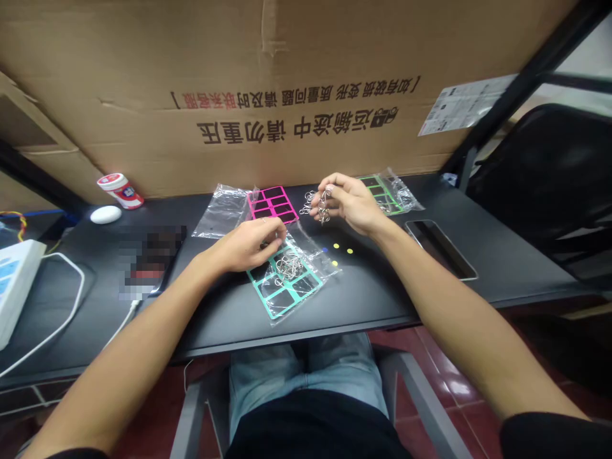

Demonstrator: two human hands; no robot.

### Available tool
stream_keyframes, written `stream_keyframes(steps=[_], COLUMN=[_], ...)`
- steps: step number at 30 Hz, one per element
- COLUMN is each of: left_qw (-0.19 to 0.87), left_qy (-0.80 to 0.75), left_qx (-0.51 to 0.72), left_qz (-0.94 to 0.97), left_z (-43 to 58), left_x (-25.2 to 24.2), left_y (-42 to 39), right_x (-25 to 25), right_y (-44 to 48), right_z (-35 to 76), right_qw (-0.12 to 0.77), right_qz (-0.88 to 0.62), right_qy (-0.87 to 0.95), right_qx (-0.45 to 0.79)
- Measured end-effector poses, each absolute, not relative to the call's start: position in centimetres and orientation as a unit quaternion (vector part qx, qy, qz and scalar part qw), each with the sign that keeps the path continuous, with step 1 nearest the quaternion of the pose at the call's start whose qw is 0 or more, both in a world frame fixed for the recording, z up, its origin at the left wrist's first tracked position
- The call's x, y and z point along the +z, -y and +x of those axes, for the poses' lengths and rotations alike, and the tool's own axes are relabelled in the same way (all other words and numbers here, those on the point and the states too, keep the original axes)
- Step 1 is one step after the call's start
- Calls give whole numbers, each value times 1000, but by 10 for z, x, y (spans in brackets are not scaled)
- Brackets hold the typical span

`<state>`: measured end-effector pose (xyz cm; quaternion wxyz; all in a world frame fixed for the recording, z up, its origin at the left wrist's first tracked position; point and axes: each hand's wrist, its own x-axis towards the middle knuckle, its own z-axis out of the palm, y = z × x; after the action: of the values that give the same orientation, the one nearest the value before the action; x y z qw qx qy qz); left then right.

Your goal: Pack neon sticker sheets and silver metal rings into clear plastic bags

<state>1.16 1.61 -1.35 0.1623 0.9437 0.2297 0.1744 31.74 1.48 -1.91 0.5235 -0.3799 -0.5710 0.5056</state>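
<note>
My right hand (348,203) is raised a little over the black table (382,287) and pinches a cluster of small metal rings (321,205). My left hand (253,242) rests with curled fingers on the top edge of a clear plastic bag holding a teal frame (285,287); more metal rings (285,266) lie on that bag. A pink frame (272,204) lies just beyond my left hand, next to an empty clear bag (224,211). A green frame in a bag (389,191) sits behind my right hand.
A phone (440,247) lies face up to the right. A red-capped white jar (120,190) and a white mouse (106,214) stand at the back left, a white cable (62,319) further left. A big cardboard box (287,83) walls the back. Three small yellow dots (342,252) mark the table.
</note>
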Motion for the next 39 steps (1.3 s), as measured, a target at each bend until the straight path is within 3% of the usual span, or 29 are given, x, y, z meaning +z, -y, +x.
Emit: stream_keyframes(steps=[22, 29, 36, 39], left_qw=[152, 142, 125, 126], left_qy=[-225, -221, -210, -215], left_qx=[173, 201, 259, 260], left_qz=[947, 944, 935, 933], left_z=[12, 13, 13, 14], left_x=[-14, -14, -14, -13], left_y=[-16, -14, -15, -14], right_x=[-18, -19, -4, -5], right_y=[-17, -5, 17, 8], right_z=[316, 302, 291, 303], right_qw=[512, 416, 281, 345], right_qz=[-379, -448, -304, -319], right_qy=[569, 611, 634, 630], right_qx=[519, 503, 653, 618])
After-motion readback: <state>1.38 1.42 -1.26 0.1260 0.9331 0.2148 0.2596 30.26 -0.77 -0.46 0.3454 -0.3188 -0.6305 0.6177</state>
